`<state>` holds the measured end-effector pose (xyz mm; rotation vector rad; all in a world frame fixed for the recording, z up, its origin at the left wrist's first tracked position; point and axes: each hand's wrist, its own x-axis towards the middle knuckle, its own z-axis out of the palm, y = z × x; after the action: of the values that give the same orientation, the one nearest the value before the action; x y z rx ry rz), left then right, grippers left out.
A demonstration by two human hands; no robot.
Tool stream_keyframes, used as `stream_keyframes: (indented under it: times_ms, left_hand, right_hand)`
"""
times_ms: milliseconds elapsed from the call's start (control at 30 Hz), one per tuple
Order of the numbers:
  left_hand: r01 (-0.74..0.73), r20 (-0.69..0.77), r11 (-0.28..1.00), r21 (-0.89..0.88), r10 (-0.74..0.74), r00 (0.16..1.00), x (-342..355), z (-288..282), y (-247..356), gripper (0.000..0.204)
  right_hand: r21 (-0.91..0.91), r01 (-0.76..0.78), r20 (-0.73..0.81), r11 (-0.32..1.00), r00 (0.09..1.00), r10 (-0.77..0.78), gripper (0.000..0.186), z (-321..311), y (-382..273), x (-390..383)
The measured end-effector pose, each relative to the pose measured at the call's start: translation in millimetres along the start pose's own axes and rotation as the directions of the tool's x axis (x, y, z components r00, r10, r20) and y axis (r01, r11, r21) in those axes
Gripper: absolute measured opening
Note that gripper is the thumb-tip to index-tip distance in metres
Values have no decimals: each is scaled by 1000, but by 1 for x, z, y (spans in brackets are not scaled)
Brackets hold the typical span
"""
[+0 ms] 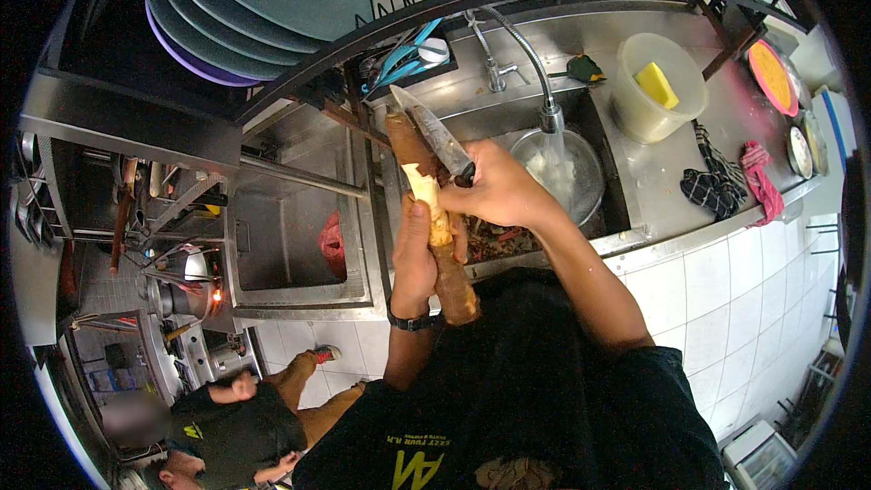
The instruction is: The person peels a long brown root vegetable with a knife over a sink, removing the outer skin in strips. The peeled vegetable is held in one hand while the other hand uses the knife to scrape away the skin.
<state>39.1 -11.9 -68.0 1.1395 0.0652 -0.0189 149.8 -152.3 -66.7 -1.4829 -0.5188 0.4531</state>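
A long brown root that looks like cassava [456, 283] slants across the middle of the view, above the sink's near edge. Part of its skin is off, and pale flesh shows in the middle. My left hand [413, 259] is closed around its lower half. In my right hand [504, 183] is a kitchen knife [434, 134] with a dark handle, its blade pointing up and left alongside the root. My right thumb rests near the peeled patch. Behind my right hand, water runs from a flexible tap [551, 116] into a round metal bowl [592, 183] holding whitish pieces, partly hidden.
Brown peelings [508, 240] lie in the sink below my hands. A pale plastic tub [635, 118] with a yellow sponge, and cloths [712, 186], are on the right counter. Another basin [290, 218] is at left. A co-worker [240, 431] is at lower left, near a lit stove.
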Motion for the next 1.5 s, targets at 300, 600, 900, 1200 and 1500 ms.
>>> stream_keyframes:
  times_ms: [300,600,900,1200,1500]
  left_hand:
    - [35,16,930,-365,-31,999,-4,4,18,54]
    - [219,268,769,-600,-65,961,-11,19,27,55]
    - [258,299,719,-645,-73,951,-16,20,31,56]
    - [161,197,835,-527,-65,978,-16,29,29,49]
    - [150,162,789,-596,-65,985,-16,28,24,54]
  right_hand:
    - [-240,291,-109,926,940,-323,60,-5,-38,-14]
    - [-481,371,58,794,918,-393,71,6,-54,-34]
    - [-525,440,75,729,877,-475,78,-4,-53,-41]
    - [-515,414,28,751,884,-467,73,-1,-51,-42]
    - [-531,358,-54,768,890,-452,53,5,-40,-34]
